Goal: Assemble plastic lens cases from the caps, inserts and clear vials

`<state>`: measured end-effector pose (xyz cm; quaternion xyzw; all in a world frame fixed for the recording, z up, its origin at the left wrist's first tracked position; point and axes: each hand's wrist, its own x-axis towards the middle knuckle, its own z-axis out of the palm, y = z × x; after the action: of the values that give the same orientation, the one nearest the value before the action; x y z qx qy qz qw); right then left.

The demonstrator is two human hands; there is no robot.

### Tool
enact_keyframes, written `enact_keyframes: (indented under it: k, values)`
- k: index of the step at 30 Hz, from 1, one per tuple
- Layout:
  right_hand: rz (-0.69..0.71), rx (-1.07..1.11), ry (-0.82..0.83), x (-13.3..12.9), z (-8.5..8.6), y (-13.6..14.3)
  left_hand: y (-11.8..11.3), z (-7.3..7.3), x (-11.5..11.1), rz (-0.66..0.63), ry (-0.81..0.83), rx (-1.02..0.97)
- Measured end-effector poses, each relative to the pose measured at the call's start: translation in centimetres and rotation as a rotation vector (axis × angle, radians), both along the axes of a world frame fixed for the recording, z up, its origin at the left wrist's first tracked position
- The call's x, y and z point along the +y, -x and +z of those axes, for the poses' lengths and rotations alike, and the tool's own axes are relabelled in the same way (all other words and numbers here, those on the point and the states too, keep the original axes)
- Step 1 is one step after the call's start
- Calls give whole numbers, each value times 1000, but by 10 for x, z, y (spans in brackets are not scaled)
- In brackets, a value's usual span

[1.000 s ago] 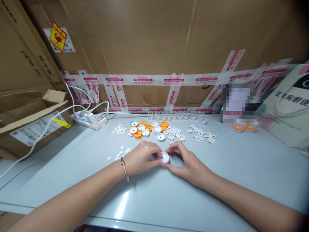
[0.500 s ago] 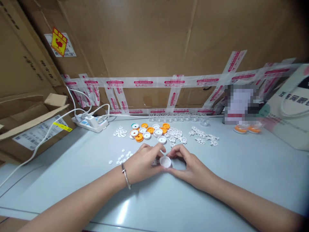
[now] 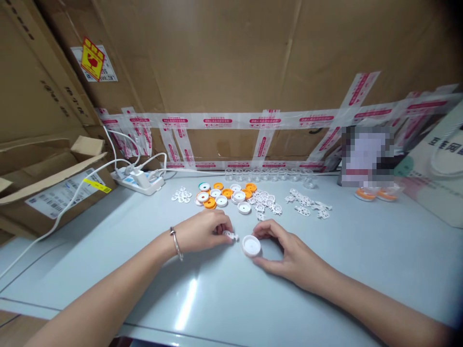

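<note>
My right hand (image 3: 284, 248) grips a white round plastic cap (image 3: 251, 246) between thumb and fingers, its hollow side facing up toward me. To the left of it, my left hand (image 3: 206, 231) pinches a small white openwork plastic piece (image 3: 230, 235). A narrow gap separates that piece from the cap. Just beyond my hands lies a group of white and orange round caps (image 3: 227, 193). White openwork pieces (image 3: 267, 201) are piled to the right of these, with another loose pile (image 3: 307, 202) farther right. Small white discs (image 3: 181, 194) sit left of the caps.
Clear plastic cups (image 3: 267, 174) stand in a row along the back, against a large cardboard box (image 3: 217, 58). A power strip (image 3: 139, 182) with white cables and an open carton (image 3: 61, 188) are at left. Two orange-based clear items (image 3: 376, 193) sit at right.
My left hand has moved left, away from the cap, with the small white piece in its fingers. My right hand keeps hold of the cap, which is tilted a little more.
</note>
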<state>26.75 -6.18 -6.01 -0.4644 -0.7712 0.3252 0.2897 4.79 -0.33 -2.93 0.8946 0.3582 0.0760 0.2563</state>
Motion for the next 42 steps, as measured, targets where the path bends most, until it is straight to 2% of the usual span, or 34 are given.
enact_keyframes:
  k: [2, 7, 9, 11, 15, 19, 24, 35, 42]
  values:
    - [1, 2, -1, 0, 0, 0, 1, 1, 1, 23, 43, -64]
    - [-7, 19, 9, 0, -3, 2, -3, -3, 0, 99, 381, -420]
    - [-12, 21, 12, 1, -5, 2, -6, -5, -2, 111, 429, -511]
    - [-14, 10, -2, 2, -6, 3, -9, -5, -3, 109, 386, -527]
    - [18, -16, -46, 4, -6, 3, -13, -3, -7, 40, 175, -424]
    - [18, -30, -63, 6, -7, 5, -15, -2, -14, 35, 68, -376]
    - [12, -23, -76, 8, -8, 9, -16, -3, -16, -35, -108, -278]
    - [1, -15, -69, 9, -8, 12, -28, -9, -25, -10, -269, -198]
    - [4, -27, -56, 9, -8, 13, -30, -9, -23, -13, -209, -206]
